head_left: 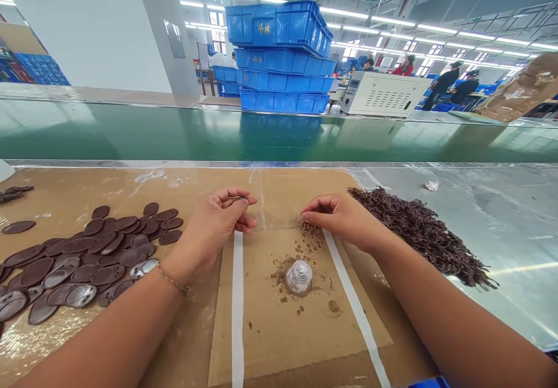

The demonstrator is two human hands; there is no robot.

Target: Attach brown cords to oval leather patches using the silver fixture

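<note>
My left hand is pinched, thumb against finger, around a small dark piece mostly hidden by the fingers. My right hand is closed in a pinch on a small dark branching piece that hangs under the fingertips. Between and below the hands, a small clear container stands on a cardboard sheet, with dark wet spots around it. Many flat brown oval pieces lie piled left of my left hand. A heap of dark branching pieces lies right of my right hand.
White tape strips run along the cardboard. Beyond the table lies a green conveyor belt. Behind it stand stacked blue crates and a pale metal box. A brown bag is at far right. Several people appear in the background.
</note>
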